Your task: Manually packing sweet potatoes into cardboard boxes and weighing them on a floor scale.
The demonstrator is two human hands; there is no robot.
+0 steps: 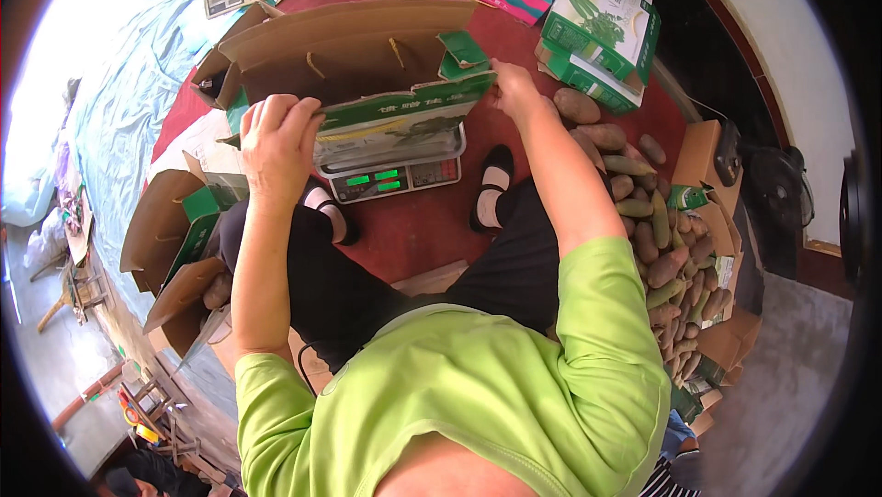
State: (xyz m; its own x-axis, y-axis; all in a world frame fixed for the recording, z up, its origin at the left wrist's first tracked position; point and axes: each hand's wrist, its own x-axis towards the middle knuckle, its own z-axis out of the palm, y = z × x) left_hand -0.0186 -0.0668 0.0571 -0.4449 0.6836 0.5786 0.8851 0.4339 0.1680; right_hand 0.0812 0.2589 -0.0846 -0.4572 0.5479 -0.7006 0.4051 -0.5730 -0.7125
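Observation:
A large cardboard box (pixel 395 122), green and white outside and brown inside, stands between my legs with its top flaps up. Rope handle loops hang on its far flap. My left hand (pixel 278 148) is closed over the left end of the near edge. At the right corner, beside a folded green tab, my right hand (pixel 514 90) pinches the edge. Under the box sits a digital scale (pixel 427 175), its green display lit on the near side. The bottom of the box is hidden from me.
To my right lies a heap of brown and greenish tubers (pixel 666 258). More green and white boxes (pixel 606 24) lie at the far right. Open cartons (pixel 165 226) stand on the left, near a pale blue plastic sheet (pixel 129 74). My feet flank the scale on a red mat (pixel 390 244).

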